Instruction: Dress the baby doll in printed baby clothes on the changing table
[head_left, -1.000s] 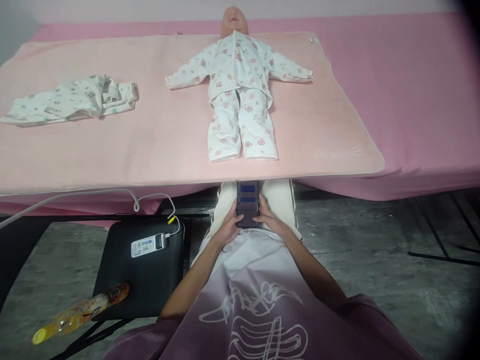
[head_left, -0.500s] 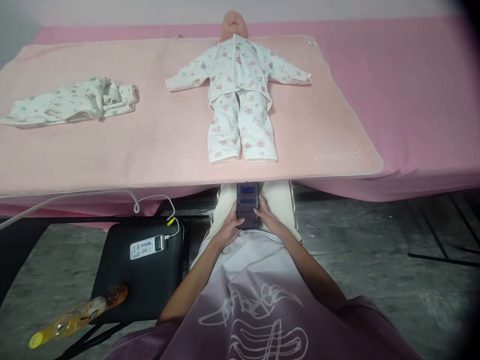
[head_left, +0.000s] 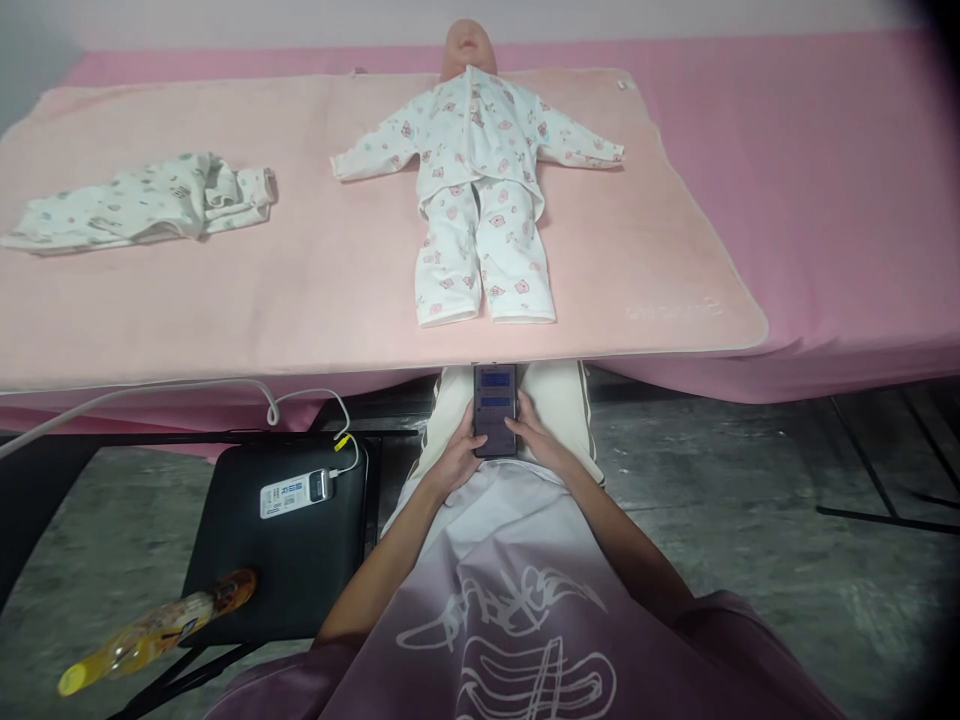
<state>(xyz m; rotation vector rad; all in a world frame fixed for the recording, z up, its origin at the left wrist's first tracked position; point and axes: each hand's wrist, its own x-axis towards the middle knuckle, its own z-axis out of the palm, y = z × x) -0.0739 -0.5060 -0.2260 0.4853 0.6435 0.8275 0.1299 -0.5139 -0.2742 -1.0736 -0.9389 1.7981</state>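
Note:
A dark phone (head_left: 496,415) with blue blocks on its screen is held upright over my lap, just below the table edge. My left hand (head_left: 460,455) grips its left side, thumb on the lower screen. Round its right side is my right hand (head_left: 541,438), the thumb over the screen's edge. Beyond the phone, a baby doll (head_left: 480,130) lies on its back in a white printed jacket and trousers, arms spread. A folded white printed garment (head_left: 150,205) lies to the doll's left on the pink mat (head_left: 337,290).
On the left, a black stool (head_left: 277,560) bears a white device (head_left: 296,493) plugged into a white cable (head_left: 150,393). A bottle of yellow drink (head_left: 150,635) stands at the stool's front. Black metal legs (head_left: 862,515) show at the right.
My right thumb has shifted slightly to the left over the phone. The blue blocks on the screen have moved up a little.

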